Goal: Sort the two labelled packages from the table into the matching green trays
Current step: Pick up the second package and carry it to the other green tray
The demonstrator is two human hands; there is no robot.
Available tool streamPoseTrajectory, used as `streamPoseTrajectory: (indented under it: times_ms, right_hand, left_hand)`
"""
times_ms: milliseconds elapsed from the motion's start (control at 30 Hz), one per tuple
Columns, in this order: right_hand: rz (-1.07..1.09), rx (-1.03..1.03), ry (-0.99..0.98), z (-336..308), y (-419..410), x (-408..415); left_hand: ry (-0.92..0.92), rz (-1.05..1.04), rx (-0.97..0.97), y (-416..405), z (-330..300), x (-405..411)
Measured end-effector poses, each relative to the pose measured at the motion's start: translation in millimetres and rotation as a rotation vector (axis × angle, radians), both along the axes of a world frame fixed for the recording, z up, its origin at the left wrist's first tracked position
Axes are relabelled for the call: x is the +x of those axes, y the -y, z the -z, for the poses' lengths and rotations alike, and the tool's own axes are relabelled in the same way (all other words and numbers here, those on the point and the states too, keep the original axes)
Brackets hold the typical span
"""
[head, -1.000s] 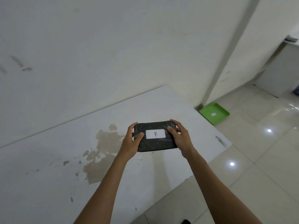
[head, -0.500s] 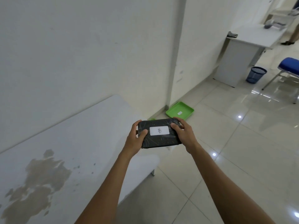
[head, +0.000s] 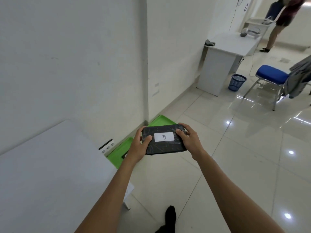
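I hold a black wrapped package (head: 164, 147) with a white label marked "B" in front of me, above the floor. My left hand (head: 138, 146) grips its left end and my right hand (head: 189, 140) grips its right end. Two green trays lie on the floor by the wall. The nearer green tray (head: 118, 153) sits beside the table's corner, partly hidden by my left hand. The farther green tray (head: 160, 121) shows only its top edge behind the package.
The white table (head: 50, 174) fills the lower left. A power strip (head: 106, 146) lies by the wall. Further right stand a white desk (head: 223, 61), a blue bin (head: 237, 82) and a blue chair (head: 271, 77). A person (head: 282, 19) stands far right. My foot (head: 169, 219) is below.
My view has swung right, away from the table toward the floor. Both hands carried the package off the tabletop; a second green tray has come into sight.
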State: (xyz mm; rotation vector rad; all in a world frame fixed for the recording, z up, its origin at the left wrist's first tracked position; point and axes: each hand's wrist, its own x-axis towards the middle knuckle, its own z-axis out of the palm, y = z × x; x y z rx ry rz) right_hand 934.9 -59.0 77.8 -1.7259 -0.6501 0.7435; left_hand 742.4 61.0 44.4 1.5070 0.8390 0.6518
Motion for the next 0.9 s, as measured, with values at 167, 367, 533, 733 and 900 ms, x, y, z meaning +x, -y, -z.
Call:
streamPoseTrajectory:
  times_ms: [167,367,533,733,900]
  right_hand:
    - [-0.020,-0.027,0.001,-0.1,-44.1,95.7]
    - [-0.032,-0.036,-0.001,-4.4,-99.5,196.8]
    - [-0.094,0.001,0.020,1.4,-159.6,271.5]
    - [-0.226,0.011,0.035,12.8,-242.8,368.8]
    - [-0.347,-0.032,0.034,16.3,-302.8,450.9]
  left_hand:
    - [-0.009,-0.018,-0.031,-41.4,6.5,94.6]
    - [-0.016,-0.042,-0.020,-87.5,-6.9,191.2]
    - [-0.045,-0.108,0.017,-134.7,-11.4,257.7]
    - [-0.067,-0.253,0.020,-187.1,-6.6,342.9]
    - [-0.060,-0.392,-0.013,-216.2,-5.2,419.1]
